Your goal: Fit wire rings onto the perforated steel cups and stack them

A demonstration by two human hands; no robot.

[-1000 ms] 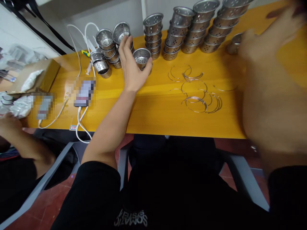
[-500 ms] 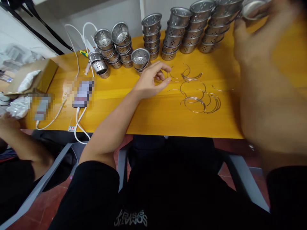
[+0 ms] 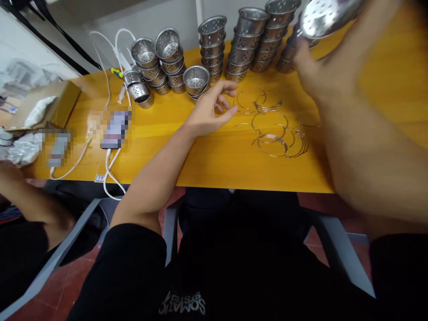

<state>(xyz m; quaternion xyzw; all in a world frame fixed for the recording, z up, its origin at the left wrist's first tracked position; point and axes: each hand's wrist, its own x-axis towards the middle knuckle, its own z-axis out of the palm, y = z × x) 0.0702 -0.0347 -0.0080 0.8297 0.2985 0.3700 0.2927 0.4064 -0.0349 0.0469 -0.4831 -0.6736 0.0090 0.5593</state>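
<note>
At the upper right my right hand (image 3: 337,67), partly blurred, grips a shiny perforated metal cup (image 3: 323,20), tilted so its holed surface faces me. The cup is in front of the rightmost stack of perforated cups (image 3: 286,61). My left hand (image 3: 214,109) hovers over or rests on the table, empty, with its fingers loosely bent and the thumb apart. Just right of it lie several thin curved metal wires (image 3: 270,137), some overlapping. A short stack of cups (image 3: 196,80) stands right behind my left wrist.
More stacks of perforated cups (image 3: 169,47) line the back of the yellow table (image 3: 214,169). To the left are a phone (image 3: 116,129) with a white cable, a second device (image 3: 60,149) and a cardboard box (image 3: 65,104). Another person's arm (image 3: 30,200) is at the far left.
My right hand has moved left with the metal cup, which now shows its holed surface and hides the top of the rightmost stack. My left hand has barely moved.
</note>
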